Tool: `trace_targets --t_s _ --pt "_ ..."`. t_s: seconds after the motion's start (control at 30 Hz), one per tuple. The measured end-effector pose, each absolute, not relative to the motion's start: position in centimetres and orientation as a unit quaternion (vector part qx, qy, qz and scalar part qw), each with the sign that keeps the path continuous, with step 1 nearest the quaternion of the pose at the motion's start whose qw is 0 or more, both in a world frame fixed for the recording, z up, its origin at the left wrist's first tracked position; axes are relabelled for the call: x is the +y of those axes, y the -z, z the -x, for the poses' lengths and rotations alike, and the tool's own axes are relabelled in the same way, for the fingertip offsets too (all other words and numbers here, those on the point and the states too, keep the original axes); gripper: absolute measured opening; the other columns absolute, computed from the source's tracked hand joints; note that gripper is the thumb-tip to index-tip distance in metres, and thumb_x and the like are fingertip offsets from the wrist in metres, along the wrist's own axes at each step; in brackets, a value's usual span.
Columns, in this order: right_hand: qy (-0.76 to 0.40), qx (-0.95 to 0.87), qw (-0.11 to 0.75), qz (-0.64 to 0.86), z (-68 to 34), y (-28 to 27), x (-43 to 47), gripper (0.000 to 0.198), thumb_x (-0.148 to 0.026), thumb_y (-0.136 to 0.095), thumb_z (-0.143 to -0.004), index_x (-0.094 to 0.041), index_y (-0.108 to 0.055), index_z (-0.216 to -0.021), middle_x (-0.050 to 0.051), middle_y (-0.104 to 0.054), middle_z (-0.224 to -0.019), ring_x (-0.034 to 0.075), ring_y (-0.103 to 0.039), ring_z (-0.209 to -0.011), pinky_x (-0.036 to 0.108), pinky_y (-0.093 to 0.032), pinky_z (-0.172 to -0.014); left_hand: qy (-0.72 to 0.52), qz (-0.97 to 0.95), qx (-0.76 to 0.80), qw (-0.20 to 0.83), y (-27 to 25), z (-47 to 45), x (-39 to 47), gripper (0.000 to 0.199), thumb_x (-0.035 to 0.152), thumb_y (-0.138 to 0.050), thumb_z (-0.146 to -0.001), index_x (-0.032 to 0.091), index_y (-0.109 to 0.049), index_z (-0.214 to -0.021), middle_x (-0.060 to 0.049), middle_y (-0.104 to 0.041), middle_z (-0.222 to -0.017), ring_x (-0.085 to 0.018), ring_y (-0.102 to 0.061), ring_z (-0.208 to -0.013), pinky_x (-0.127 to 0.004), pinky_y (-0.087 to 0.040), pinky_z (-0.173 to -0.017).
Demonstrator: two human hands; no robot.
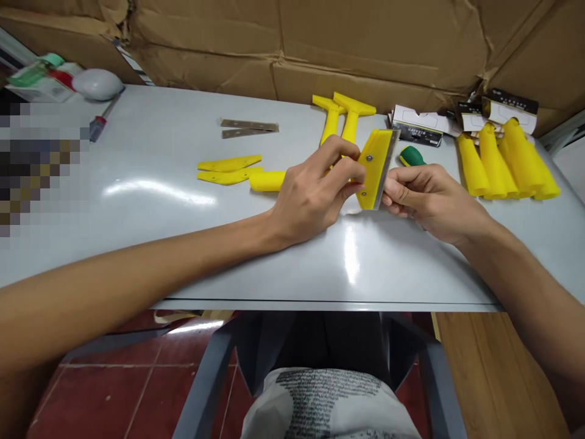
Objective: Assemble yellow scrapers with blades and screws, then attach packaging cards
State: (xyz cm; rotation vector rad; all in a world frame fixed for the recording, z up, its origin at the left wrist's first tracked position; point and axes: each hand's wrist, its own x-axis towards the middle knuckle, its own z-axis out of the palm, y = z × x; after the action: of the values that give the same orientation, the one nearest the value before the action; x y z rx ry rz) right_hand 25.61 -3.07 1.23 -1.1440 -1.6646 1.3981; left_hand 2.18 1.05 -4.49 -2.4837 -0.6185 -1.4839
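My left hand (315, 186) is closed around a yellow scraper (375, 160), its head turned to the right and its yellow handle (267, 181) sticking out on the left. Two screws show on the head, and a metal blade (387, 171) runs along its right edge. My right hand (423, 198) pinches at the lower part of that blade, thumb against the fingers; the fingertips are partly hidden. Just behind the right hand lies a screwdriver with a green handle (412, 156). Two yellow scraper bodies (351, 116) lie beyond my left hand.
Two yellow clamp strips (230, 170) and loose metal blades (249, 127) lie left of centre. Several yellow sleeves (507, 161) and black-and-white packages (418, 127) are at the right. Another screwdriver (98, 127) lies far left. Cardboard (365, 42) lines the back of the white table (256, 277).
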Motion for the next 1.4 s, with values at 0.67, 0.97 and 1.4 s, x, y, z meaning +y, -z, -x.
trace_targets --t_s 0.67,0.97,1.4 --pt "-0.368 -0.748 0.266 0.484 -25.9 0.0 -2.4 0.063 -0.076 -0.080 -0.093 -0.019 -0.060 -0.073 0.001 -0.066 -0.063 0.010 -0.050 -0.055 0.030 -0.035 -0.056 0.369 0.800 -0.364 -0.304 0.7 -1.9 0.9 0.048 0.027 -0.093 -0.086 0.024 -0.062 -0.123 -0.002 -0.078 -0.100 -0.020 -0.078 -0.087 -0.033 -0.062 -0.076" --pt "-0.421 -0.708 0.319 0.469 -26.3 0.5 -1.9 0.055 -0.065 -0.093 -0.085 -0.023 -0.063 -0.103 -0.004 -0.066 -0.063 0.010 -0.051 -0.054 0.027 -0.034 -0.053 0.179 0.615 -0.342 -0.688 -1.7 -2.0 1.6 0.038 0.021 -0.099 -0.083 0.014 -0.069 -0.105 -0.012 -0.082 -0.093 -0.027 -0.085 -0.076 -0.038 -0.072 -0.062" --pt "-0.369 -0.659 0.482 0.444 -27.1 -1.5 -2.6 0.043 -0.055 -0.105 -0.075 -0.021 -0.088 -0.094 0.005 -0.083 -0.086 0.017 -0.079 -0.074 0.033 -0.072 -0.075 0.316 0.580 -0.358 -0.660 1.0 -3.0 0.2 0.025 0.015 -0.087 -0.090 0.014 -0.065 -0.102 -0.001 -0.077 -0.069 -0.012 -0.067 -0.044 -0.020 -0.056 -0.041"
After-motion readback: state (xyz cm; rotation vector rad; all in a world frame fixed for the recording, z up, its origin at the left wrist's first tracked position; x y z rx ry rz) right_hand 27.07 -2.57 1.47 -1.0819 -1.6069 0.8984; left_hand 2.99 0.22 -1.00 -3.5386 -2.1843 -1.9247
